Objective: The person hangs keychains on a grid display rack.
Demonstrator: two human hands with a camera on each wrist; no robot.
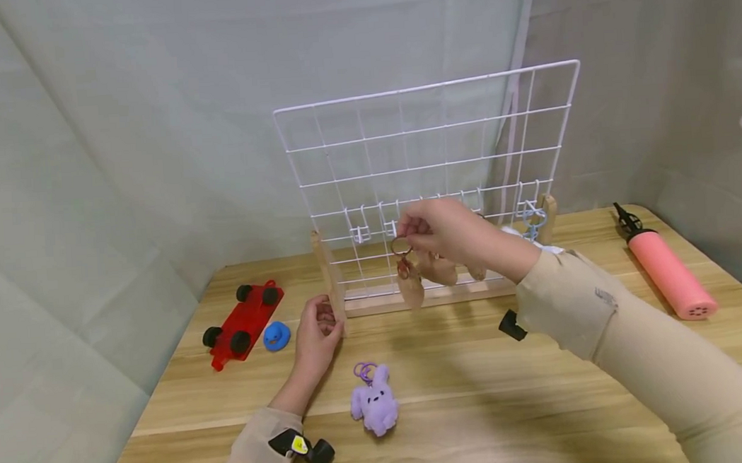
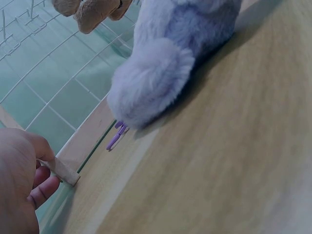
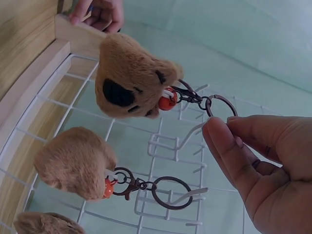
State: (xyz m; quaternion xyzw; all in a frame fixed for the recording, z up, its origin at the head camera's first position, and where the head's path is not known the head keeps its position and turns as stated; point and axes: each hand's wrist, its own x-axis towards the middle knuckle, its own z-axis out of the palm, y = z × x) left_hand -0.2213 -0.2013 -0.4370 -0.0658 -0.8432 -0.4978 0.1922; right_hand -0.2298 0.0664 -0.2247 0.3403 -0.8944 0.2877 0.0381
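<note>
My right hand (image 1: pixel 445 230) pinches a brown plush keychain (image 3: pixel 124 80) by its ring (image 3: pixel 222 96); left hand (image 1: pixel 316 341) grips the white rack (image 1: pixel 444 126) at its front left corner

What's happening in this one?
A person's right hand pinches the metal ring of a brown plush keychain close to a hook on a white wire rack; whether the ring is over the hook is unclear. The left hand grips the rack's wooden side support. A second brown plush keychain hangs by its ring from another hook, while a purple plush keychain lies on the table in front.
</note>
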